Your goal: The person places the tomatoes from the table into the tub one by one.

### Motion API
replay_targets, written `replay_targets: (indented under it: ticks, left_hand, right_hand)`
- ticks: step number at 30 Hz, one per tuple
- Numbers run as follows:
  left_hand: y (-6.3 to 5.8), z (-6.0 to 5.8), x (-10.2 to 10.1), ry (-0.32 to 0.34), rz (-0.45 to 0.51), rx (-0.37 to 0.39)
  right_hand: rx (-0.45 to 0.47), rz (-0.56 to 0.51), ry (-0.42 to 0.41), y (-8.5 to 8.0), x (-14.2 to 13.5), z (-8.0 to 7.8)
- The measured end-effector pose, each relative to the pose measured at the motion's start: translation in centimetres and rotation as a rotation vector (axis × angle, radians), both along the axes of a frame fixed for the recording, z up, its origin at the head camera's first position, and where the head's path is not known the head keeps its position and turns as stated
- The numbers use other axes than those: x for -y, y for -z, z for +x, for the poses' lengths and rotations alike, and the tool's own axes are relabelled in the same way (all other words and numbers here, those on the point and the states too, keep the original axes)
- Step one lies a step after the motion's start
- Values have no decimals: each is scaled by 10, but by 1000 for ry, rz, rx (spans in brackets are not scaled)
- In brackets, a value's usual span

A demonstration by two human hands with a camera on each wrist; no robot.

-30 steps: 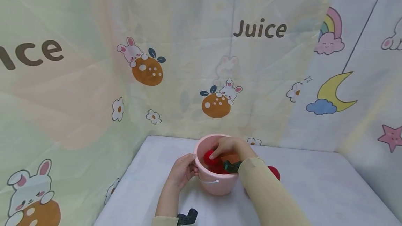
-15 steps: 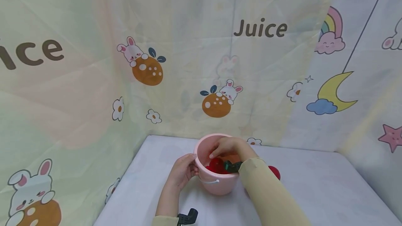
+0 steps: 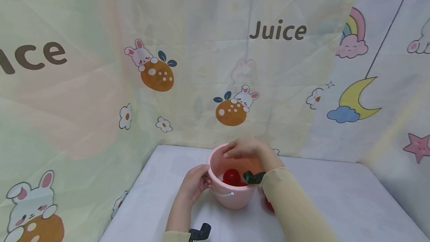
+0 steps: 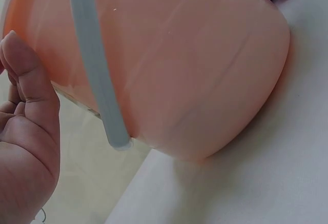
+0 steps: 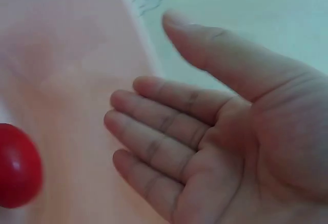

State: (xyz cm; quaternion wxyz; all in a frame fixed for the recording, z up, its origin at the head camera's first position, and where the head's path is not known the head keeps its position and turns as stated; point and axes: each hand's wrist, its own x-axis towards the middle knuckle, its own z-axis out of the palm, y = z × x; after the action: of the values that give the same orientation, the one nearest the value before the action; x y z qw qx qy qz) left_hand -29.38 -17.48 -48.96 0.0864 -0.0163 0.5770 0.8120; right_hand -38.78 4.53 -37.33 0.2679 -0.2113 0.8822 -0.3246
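A pink bucket (image 3: 235, 199) with a thin pale handle (image 4: 95, 62) stands upright on the white table. My left hand (image 3: 196, 180) grips its rim from the left, thumb at the edge. Inside, at the bottom, lies a smooth red ball (image 3: 231, 177) with more red beside it. Over the far part of the bucket's mouth is my right hand (image 3: 246, 147). In the right wrist view its palm (image 5: 215, 147) faces the camera, fingers spread straight and holding nothing, apart from the red ball (image 5: 18, 165) on the left.
Another red round thing (image 3: 269, 205) sits on the table right of the bucket, partly hidden by the right sleeve (image 3: 295, 204). White tabletop (image 3: 349, 197) stretches to the right. Printed cloth walls (image 3: 195, 122) enclose the table at the back and sides.
My right hand has let go of the red ball, which now lies in the bucket, and has risen up toward the rim. The left hand keeps its grip on the rim.
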Motion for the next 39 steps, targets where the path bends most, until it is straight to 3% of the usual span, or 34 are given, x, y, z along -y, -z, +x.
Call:
replay_targets:
  ticks: [2, 10, 14, 18, 24, 29, 39]
  left_hand:
    - [0, 0, 0, -1, 8, 5]
    - [-1, 0, 0, -7, 3, -11]
    - [0, -1, 0, -4, 6, -13]
    - [0, -1, 1, -9, 6, -11]
    - [1, -1, -1, -17, -3, -16]
    - [1, -2, -1, -13, 5, -14]
    - [2, -2, -1, -17, 27, -7]
  right_hand:
    - [-41, 6, -8, -12, -5, 4]
    - [-96, -155, -22, -51, -49, 30]
    - [-137, -203, 12, -55, -85, 45]
    - [-181, -226, 50, -48, -124, 60]
    - [-201, -212, 105, -26, -174, 78]
    - [-210, -222, 189, 4, -202, 81]
    - [-137, -248, 395, 109, -229, 66]
